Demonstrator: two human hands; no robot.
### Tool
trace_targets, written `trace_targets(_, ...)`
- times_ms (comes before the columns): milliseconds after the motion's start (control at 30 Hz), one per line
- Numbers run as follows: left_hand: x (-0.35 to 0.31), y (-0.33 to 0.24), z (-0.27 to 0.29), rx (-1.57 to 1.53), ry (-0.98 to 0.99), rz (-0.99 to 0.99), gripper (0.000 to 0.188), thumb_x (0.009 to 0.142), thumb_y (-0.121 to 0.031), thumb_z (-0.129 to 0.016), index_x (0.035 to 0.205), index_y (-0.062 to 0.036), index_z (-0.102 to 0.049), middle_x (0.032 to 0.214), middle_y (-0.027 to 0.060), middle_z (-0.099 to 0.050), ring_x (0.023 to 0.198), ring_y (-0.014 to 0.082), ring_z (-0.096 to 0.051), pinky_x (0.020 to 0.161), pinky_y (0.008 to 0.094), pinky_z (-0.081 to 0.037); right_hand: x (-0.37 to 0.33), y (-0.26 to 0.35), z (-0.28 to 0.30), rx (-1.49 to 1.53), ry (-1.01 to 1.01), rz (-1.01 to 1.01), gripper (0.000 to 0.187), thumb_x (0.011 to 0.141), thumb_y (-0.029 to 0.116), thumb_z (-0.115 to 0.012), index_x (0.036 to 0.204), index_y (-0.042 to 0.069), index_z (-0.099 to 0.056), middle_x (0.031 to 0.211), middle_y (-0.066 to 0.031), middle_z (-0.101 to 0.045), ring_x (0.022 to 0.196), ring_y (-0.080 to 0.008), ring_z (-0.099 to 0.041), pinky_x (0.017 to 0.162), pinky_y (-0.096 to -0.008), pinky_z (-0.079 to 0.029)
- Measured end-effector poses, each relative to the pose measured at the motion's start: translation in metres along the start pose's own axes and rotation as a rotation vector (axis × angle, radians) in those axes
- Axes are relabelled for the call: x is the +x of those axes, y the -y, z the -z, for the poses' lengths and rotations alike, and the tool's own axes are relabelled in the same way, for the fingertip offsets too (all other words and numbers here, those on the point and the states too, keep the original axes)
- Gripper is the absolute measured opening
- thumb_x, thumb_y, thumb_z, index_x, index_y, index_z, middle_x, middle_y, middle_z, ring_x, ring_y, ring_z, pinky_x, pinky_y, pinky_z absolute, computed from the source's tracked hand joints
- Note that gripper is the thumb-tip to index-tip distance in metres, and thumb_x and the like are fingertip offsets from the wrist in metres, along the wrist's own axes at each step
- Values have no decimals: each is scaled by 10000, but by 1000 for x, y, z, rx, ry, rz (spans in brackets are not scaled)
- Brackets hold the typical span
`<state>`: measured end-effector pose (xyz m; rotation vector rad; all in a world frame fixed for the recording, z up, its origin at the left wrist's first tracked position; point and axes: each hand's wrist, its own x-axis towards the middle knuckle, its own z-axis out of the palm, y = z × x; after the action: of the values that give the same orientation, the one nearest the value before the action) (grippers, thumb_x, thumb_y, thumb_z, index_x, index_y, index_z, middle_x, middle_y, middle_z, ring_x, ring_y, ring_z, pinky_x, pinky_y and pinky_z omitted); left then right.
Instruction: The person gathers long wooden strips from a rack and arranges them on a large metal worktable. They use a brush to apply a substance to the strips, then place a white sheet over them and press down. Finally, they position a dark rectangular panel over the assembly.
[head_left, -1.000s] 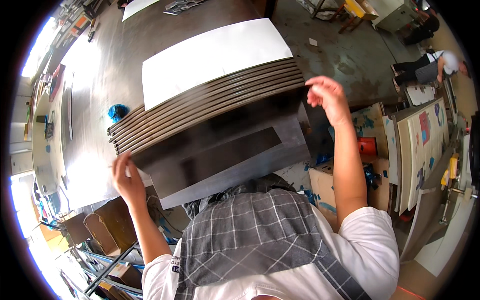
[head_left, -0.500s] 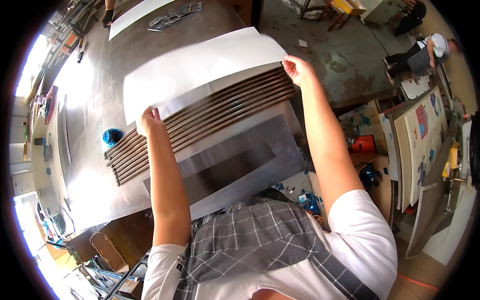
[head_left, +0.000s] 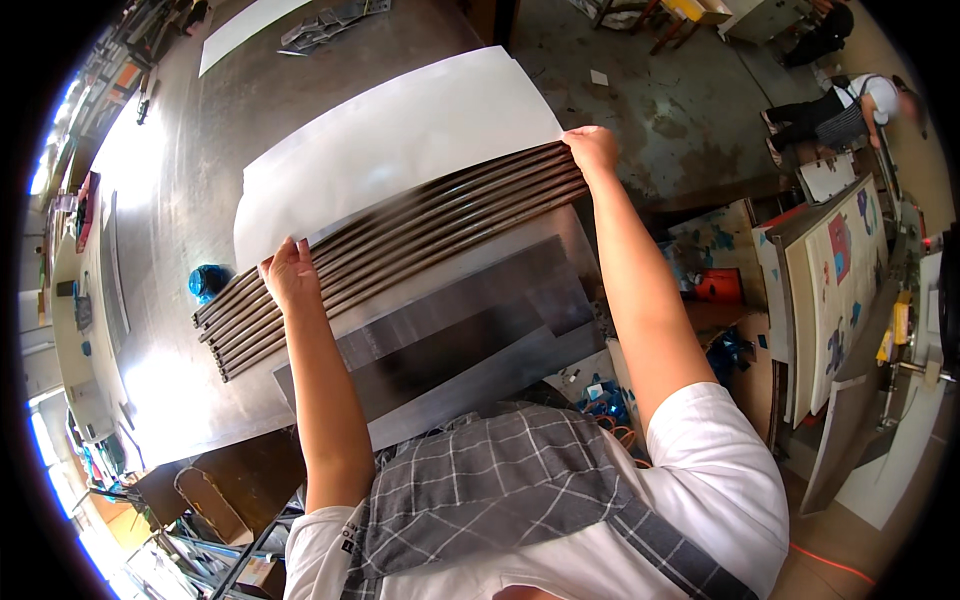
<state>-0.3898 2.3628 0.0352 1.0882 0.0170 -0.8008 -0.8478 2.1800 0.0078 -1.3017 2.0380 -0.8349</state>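
A large white sheet (head_left: 400, 130) spans the far side of the row of brown metal rods (head_left: 440, 215), its near edge along the farthest rod. My left hand (head_left: 292, 278) is closed on the sheet's near left corner, above the rods' left part. At the near right corner, my right hand (head_left: 592, 152) pinches the sheet between thumb and fingers, close to the rods' right ends. Several rods lie side by side and slanted, and my left hand hides part of them. Nearer to me, grey metal sheets (head_left: 470, 320) lie overlapping.
A blue roundish thing (head_left: 208, 283) sits by the rods' left ends. On the far metal table (head_left: 215, 130) lie another white sheet (head_left: 245, 35) and grey scraps (head_left: 330, 28). Boards (head_left: 825, 290) lean at the right, with a red container (head_left: 718, 286) nearby. Another person (head_left: 850, 110) stands farther off.
The white sheet has come down and lies flatter, its blur gone. My right hand has lowered towards the rods' ends. A gloved hand at the far left has left the view.
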Motion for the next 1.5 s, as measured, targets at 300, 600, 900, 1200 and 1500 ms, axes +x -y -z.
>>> trace_targets(300,-1,9,11,18,65,-25,431,836,123,-562,1189,-101,-460,1095,111,-588,943,225,-616,832,387,-553,-18,29,14,-198,-38,-42,162,715,206,-678,834,132,-760,891,-129,-716,843,-305,-691,764,-391,-541)
trace_targets(600,0,-12,22,140,-164,12,255,832,-17,-658,1044,-49,-520,952,93,-601,851,236,-616,750,363,-558,16,-20,-5,163,75,38,157,701,141,-712,795,16,-723,752,-102,-696,683,-211,-664,646,-343,-519)
trace_targets(900,24,-68,69,701,-39,-8,173,820,-148,-714,903,-5,-663,709,41,-636,644,108,-609,446,180,-408,25,-29,1,448,292,-149,124,796,110,-715,887,36,-677,791,-33,-680,664,-123,-638,583,-268,-499)
trace_targets(1200,40,-56,84,1449,-87,-405,251,751,-269,-768,741,-29,-695,621,25,-623,546,105,-541,542,276,-439,26,-26,5,386,280,-143,120,796,117,-713,881,43,-674,809,-29,-680,692,-117,-636,598,-269,-497)
trace_targets(1500,11,-61,57,1677,-163,-323,311,746,-369,-655,877,-93,-717,937,138,-697,915,321,-656,807,430,-507,34,-36,1,402,271,-110,128,791,80,-715,886,2,-679,809,-52,-682,699,-135,-632,668,-272,-512)
